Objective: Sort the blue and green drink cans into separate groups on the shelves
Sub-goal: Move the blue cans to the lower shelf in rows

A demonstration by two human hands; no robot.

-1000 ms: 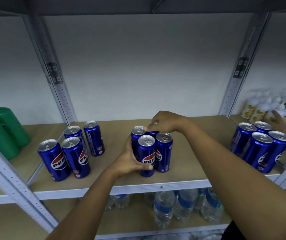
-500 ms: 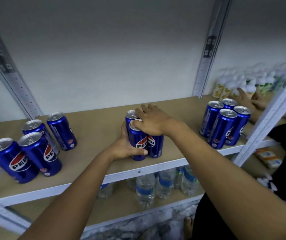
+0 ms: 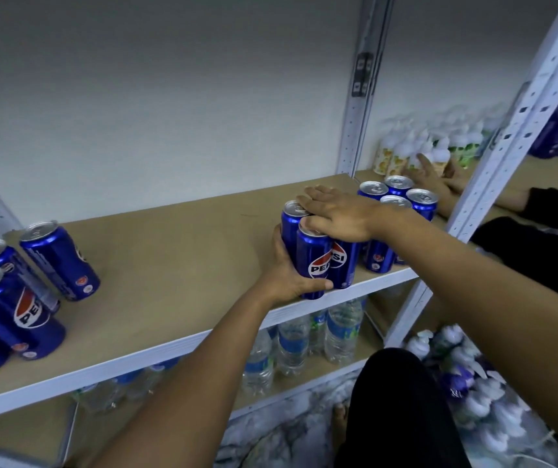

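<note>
While the shelf [image 3: 176,271] carries all the cans, the cluster of blue cans [image 3: 318,255] stands near its front edge, just beside another group of blue cans [image 3: 397,201] on the right. Such cans are probably full, so the cluster would be rather heavy together, stiff in the wall but smooth and slippery, and one can may slide out from the others. A good hold is from the sides, low on the bodies, with a flat palm above. The left hand [image 3: 287,275] has its grip wrapped around the cluster's side and front. The right hand [image 3: 338,216] lies flat on the tops, fingers straight. Each can is dark glossy blue with a red, white and blue round logo and a silver lid. More blue cans [image 3: 17,298] stand far left.
</note>
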